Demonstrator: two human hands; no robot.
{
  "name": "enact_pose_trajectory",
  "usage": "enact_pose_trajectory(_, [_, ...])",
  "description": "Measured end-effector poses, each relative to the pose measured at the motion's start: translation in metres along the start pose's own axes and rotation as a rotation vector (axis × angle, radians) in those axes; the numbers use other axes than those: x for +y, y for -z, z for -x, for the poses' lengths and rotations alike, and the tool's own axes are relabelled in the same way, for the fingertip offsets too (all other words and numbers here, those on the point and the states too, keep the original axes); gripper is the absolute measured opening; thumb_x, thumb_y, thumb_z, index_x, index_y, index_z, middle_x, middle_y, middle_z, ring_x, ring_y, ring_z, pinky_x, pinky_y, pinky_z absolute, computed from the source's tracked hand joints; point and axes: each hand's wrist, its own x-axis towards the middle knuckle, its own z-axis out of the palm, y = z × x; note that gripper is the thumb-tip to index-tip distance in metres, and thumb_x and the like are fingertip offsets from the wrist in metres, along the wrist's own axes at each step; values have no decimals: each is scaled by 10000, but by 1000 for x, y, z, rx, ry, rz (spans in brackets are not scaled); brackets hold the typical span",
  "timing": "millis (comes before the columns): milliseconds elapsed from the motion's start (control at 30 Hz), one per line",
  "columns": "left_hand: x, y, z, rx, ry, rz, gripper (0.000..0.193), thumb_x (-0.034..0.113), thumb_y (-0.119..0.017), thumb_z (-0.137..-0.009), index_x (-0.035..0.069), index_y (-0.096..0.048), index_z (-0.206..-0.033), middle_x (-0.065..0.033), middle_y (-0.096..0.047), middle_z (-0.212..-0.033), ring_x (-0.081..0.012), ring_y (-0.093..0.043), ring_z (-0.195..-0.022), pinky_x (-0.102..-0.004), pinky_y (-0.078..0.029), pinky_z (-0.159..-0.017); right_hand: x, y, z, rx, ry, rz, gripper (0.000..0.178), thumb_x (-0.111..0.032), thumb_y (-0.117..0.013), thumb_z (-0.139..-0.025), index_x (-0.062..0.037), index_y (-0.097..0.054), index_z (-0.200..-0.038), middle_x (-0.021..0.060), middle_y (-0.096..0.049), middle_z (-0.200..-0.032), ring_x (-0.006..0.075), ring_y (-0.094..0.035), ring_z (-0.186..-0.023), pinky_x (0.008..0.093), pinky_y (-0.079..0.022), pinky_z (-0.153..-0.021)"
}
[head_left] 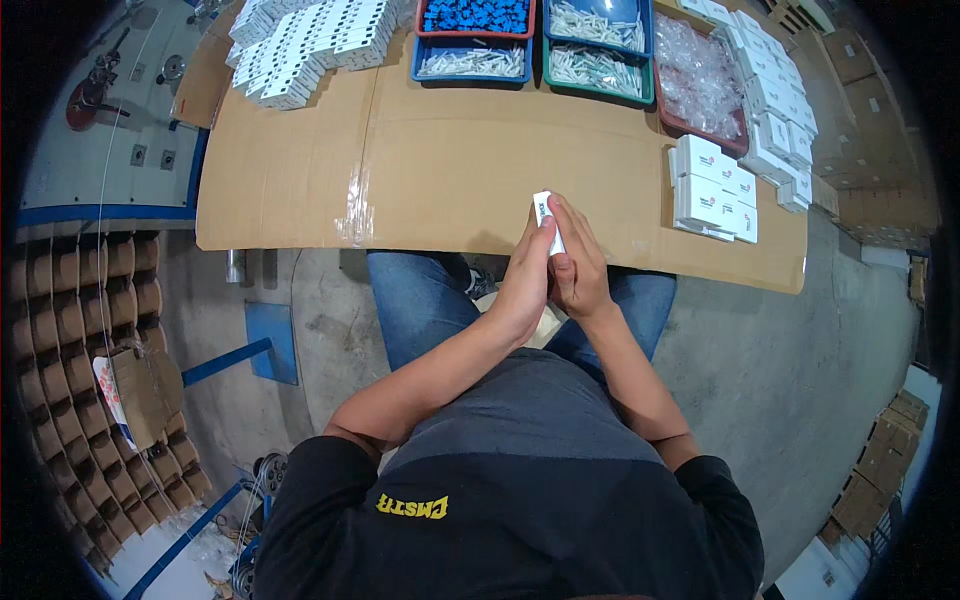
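A small white box (543,208) with dark print on its narrow side stands between my palms, over the near edge of the cardboard-covered table (450,170). My left hand (525,278) presses on it from the left, thumb along its side. From the right, my right hand (583,262) closes on the same box with its fingers stretched along it. Much of the box is hidden by my hands. To the right, on the table, several similar white boxes (712,190) are stacked in a block.
Rows of white boxes (335,45) cover the back left. At the back are a red tray of blue parts (475,17), blue (472,64) and green (598,72) trays of white sticks, and a tray of clear plastic pieces (700,75). More white boxes (775,100) line the right edge.
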Motion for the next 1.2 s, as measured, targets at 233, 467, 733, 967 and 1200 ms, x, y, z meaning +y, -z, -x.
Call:
enact_pose_trajectory(233, [-4, 3, 0, -7, -5, 1, 551, 461, -422, -1086, 109, -382, -1508, -24, -527, -1315, -139, -521, -1193, -320, -415, -1050, 1, -2, 4, 1, -22, -19, 614, -406, -385, -1089, 113, -502, -1396, 328, -543, -1375, 486, -544, -1264, 481, -424, -1086])
enact_pose_trajectory(467, [10, 13, -6, -61, 124, -9, 604, 534, -424, -1067, 129, -383, -1513, -45, -543, -1255, -163, -552, -1132, -367, -463, -988, -1, -2, -2, -22, -369, -354, 575, -367, -444, -1073, 41, -468, -1478, 249, -463, -1515, 366, -468, -1394, 433, -354, -1153])
enact_pose_trajectory(733, [32, 29, -8, -58, 206, -185, 656, 627, -393, -1045, 108, -451, -1443, -94, -609, -1247, -195, -636, -1090, -364, -543, -916, -23, 19, -15, -196, -298, -303, 649, -244, -586, -980, -14, -384, -1552, 180, -273, -1655, 318, -282, -1518, 417, -243, -1219])
enact_pose_trajectory(967, [32, 30, -14, -54, 89, -175, 700, 673, -360, -1031, 77, -502, -1368, -76, -636, -1160, -173, -650, -1047, -342, -527, -927, -21, 21, -12, -263, -100, 32, 731, -312, -741, -881, -13, -473, -1492, 189, -426, -1570, 373, -427, -1423, 442, -353, -1157])
enact_pose_trajectory(1200, [19, 31, -9, -12, -4, -291, 691, 653, -340, -1048, 53, -521, -1341, -42, -629, -1040, -121, -602, -908, -282, -488, -791, -18, 16, -9, -187, -19, 8, 713, -338, -727, -898, 23, -486, -1463, 239, -476, -1515, 409, -502, -1357, 460, -390, -1132])
